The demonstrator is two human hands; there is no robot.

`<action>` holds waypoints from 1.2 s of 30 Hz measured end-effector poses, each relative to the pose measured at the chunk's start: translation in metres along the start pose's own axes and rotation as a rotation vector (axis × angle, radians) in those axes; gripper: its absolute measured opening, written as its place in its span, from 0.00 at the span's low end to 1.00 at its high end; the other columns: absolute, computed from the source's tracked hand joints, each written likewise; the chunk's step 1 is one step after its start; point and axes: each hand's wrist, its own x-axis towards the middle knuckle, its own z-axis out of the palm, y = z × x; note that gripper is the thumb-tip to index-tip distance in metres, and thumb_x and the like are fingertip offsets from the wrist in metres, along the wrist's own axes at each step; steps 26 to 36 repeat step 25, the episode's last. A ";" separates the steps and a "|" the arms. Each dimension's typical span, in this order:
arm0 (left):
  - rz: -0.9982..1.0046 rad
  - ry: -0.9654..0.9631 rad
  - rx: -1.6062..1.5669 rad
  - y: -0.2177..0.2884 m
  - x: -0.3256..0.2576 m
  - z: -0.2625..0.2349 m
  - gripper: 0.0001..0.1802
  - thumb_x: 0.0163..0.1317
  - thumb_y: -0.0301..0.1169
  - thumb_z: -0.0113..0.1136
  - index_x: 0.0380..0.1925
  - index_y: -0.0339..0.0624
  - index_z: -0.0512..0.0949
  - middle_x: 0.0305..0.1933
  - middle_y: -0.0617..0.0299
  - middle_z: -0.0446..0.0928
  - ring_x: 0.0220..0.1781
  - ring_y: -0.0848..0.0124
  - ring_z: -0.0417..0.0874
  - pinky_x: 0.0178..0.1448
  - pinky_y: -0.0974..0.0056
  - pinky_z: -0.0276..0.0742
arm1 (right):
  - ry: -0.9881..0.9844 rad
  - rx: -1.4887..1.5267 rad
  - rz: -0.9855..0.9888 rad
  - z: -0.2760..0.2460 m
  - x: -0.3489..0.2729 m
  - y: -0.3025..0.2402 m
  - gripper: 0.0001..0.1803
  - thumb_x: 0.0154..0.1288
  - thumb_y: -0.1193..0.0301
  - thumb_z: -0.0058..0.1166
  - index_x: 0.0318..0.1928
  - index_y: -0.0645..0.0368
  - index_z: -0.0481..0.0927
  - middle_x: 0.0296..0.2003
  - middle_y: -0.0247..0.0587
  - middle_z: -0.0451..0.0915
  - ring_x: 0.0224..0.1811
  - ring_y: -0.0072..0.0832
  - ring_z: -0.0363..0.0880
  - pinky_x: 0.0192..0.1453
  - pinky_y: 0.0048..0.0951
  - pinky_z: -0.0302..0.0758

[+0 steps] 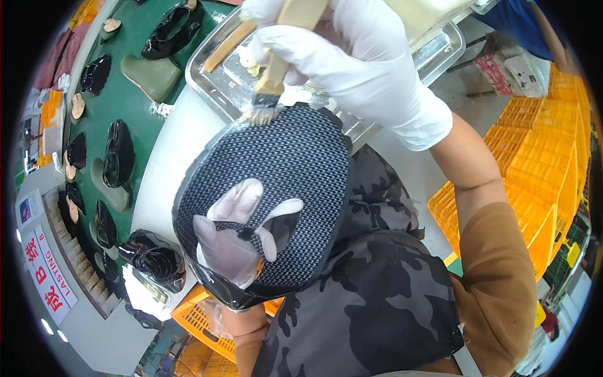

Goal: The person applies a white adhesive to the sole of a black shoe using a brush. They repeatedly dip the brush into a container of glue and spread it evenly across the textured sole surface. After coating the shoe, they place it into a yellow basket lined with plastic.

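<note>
My right hand [370, 69], in a white glove, is closed around the wooden handle of a flat brush [271, 81]. Its pale bristles touch the upper edge of a black shoe upper [295, 151], which has a grey-flecked mesh lining and a glossy outer side. White-gloved fingers of my left hand [232, 251] poke through the opening in the upper and curl around it, holding it over my lap. Just beyond the brush, a metal tray [196, 70] has whitish paste smeared in it. A wooden stick [229, 47] rests across the tray's corner.
Left of me, a green conveyor belt [147, 113] carries glossy black uppers, olive lasts [149, 76] and tan sole pieces. A shiny black upper [154, 259] lies on the white ledge. Orange crates [534, 169] stack up at right. A person's arm [553, 38] shows at top right.
</note>
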 end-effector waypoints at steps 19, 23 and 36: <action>0.468 0.120 -0.184 -0.026 0.010 0.004 0.50 0.50 0.70 0.46 0.56 0.34 0.64 0.59 0.52 0.66 0.42 0.48 0.78 0.16 0.59 0.78 | 0.300 -0.105 0.088 -0.015 -0.029 -0.038 0.12 0.66 0.77 0.45 0.49 0.62 0.64 0.36 0.46 0.78 0.31 0.22 0.78 0.30 0.16 0.76; 0.476 0.009 -0.242 -0.020 0.004 0.001 0.50 0.49 0.71 0.45 0.56 0.35 0.64 0.56 0.60 0.66 0.45 0.43 0.77 0.16 0.60 0.78 | 0.379 0.145 0.158 -0.001 -0.008 -0.019 0.15 0.64 0.80 0.46 0.49 0.64 0.61 0.34 0.46 0.77 0.31 0.22 0.79 0.29 0.14 0.75; 0.486 -0.018 -0.270 -0.018 0.006 -0.004 0.50 0.49 0.70 0.46 0.56 0.35 0.64 0.55 0.61 0.66 0.46 0.42 0.77 0.15 0.60 0.78 | 0.419 0.179 0.213 0.003 -0.016 -0.017 0.16 0.64 0.79 0.48 0.50 0.63 0.61 0.34 0.46 0.77 0.31 0.23 0.79 0.29 0.15 0.76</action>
